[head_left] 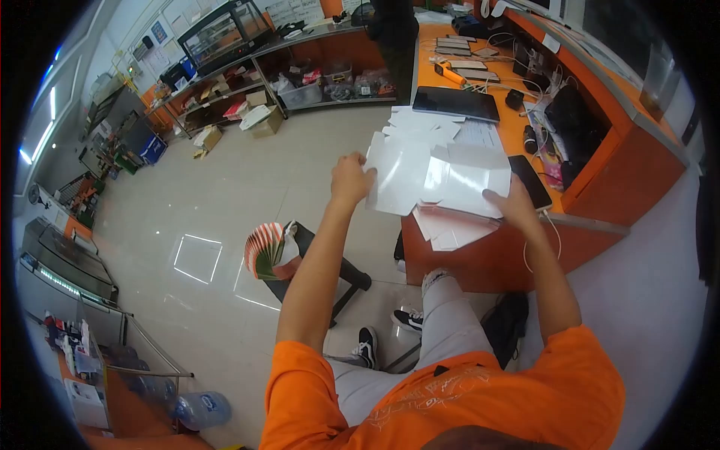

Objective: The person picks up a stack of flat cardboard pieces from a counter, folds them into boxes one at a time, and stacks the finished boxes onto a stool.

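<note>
A glossy white die-cut card sheet (401, 169) with flaps is spread between both hands over the near end of an orange counter. My left hand (352, 178) pinches the sheet's left edge. At its right edge, my right hand (514, 204) grips it with the thumb on top. Beneath and behind lie more white cut sheets (454, 232), some jutting past the counter's front edge. A printed paper (480, 133) shows just behind the held sheet.
On the orange counter (510, 90) are a black laptop (456, 103), a phone (529, 182), cables and an orange tool (450, 73). A dark stool (304, 240) holds fanned striped card pieces (264, 247). A person in dark clothes (394, 37) stands beyond. Water bottles (202, 409) sit lower left.
</note>
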The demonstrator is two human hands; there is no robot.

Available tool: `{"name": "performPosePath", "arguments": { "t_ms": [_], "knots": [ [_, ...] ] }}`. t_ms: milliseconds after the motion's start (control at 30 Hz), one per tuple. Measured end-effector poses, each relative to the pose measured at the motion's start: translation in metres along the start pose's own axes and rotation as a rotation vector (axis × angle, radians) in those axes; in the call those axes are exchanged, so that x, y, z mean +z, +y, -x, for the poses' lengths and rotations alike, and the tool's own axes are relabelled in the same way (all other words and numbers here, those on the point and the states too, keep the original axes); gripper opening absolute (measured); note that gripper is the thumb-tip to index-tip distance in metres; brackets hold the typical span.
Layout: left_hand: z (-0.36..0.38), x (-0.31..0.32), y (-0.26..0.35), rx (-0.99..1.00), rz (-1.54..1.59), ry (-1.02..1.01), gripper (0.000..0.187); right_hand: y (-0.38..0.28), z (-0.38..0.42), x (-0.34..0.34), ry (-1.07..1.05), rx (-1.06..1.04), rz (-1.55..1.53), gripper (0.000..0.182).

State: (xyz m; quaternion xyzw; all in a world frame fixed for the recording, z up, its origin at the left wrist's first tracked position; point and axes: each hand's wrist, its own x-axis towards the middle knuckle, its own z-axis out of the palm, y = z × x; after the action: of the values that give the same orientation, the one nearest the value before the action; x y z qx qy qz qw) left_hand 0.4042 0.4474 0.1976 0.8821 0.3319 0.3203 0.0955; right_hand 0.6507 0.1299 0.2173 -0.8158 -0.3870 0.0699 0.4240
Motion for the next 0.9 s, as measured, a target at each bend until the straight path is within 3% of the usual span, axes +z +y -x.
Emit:
{"name": "performPosePath", "arguments": {
  "t_ms": [33, 100, 133, 200, 233, 300, 367, 433, 533, 567, 600, 700, 733, 767, 833, 867, 900],
  "knots": [
    [-0.001, 0.004, -0.002, 0.005, -0.007, -0.004, 0.051, -0.01, 0.004, 0.0, 0.011, 0.003, -0.005, 0.065],
    [0.003, 0.015, -0.008, -0.25, 0.254, -0.103, 0.056, -0.027, 0.011, 0.0, 0.012, 0.031, -0.019, 0.069],
    [-0.001, 0.007, -0.003, -0.254, 0.248, -0.124, 0.056, -0.035, 0.014, -0.002, 0.016, 0.064, 0.046, 0.07],
    [-0.018, -0.034, 0.02, -0.43, 0.237, -0.624, 0.065, -0.043, 0.017, -0.004, -0.012, 0.124, 0.14, 0.074],
    [-0.021, -0.044, 0.025, -0.429, 0.236, -0.631, 0.065, -0.042, 0.014, -0.006, -0.014, 0.131, 0.141, 0.074],
    [-0.024, -0.056, 0.029, -0.473, 0.441, -0.592, 0.07, -0.04, 0.012, -0.008, -0.119, 0.13, 0.082, 0.076],
    [-0.024, -0.057, 0.028, -0.455, 0.56, -0.593, 0.068, -0.035, 0.013, -0.006, -0.091, 0.111, 0.078, 0.077],
    [-0.021, -0.063, 0.036, -0.23, 0.551, -0.421, 0.056, -0.033, 0.015, -0.006, -0.063, 0.094, 0.074, 0.077],
    [-0.021, -0.1, 0.065, -0.188, 0.582, -0.454, 0.053, -0.037, 0.015, -0.007, -0.029, 0.078, 0.142, 0.078],
    [-0.019, -0.105, 0.069, -0.178, 0.585, -0.449, 0.053, -0.037, 0.018, -0.003, 0.107, 0.047, 0.14, 0.078],
    [-0.014, -0.11, 0.072, -0.066, 0.739, -0.349, 0.047, -0.037, 0.019, -0.002, 0.242, 0.018, 0.136, 0.079],
    [-0.005, -0.142, 0.097, 0.121, 0.967, -0.167, 0.041, -0.032, 0.0, -0.022, 0.247, -0.083, -0.065, 0.085],
    [-0.001, -0.15, 0.105, 0.175, 1.051, -0.085, 0.04, -0.033, -0.005, -0.026, 0.172, -0.097, -0.415, 0.07],
    [0.0, -0.152, 0.106, 0.18, 1.052, -0.087, 0.04, -0.035, -0.012, -0.031, 0.177, -0.097, -0.415, 0.07],
    [0.0, -0.158, 0.105, 0.176, 1.064, -0.031, 0.046, -0.048, -0.022, -0.04, 0.19, -0.16, -0.85, 0.049],
    [0.002, -0.158, 0.104, 0.181, 1.06, -0.024, 0.046, -0.057, -0.024, -0.044, 0.224, -0.247, -0.888, 0.033],
    [0.003, -0.152, 0.102, 0.243, 0.88, 0.076, 0.046, -0.06, -0.026, -0.044, 0.222, -0.256, -0.892, 0.033]
  ]
}}
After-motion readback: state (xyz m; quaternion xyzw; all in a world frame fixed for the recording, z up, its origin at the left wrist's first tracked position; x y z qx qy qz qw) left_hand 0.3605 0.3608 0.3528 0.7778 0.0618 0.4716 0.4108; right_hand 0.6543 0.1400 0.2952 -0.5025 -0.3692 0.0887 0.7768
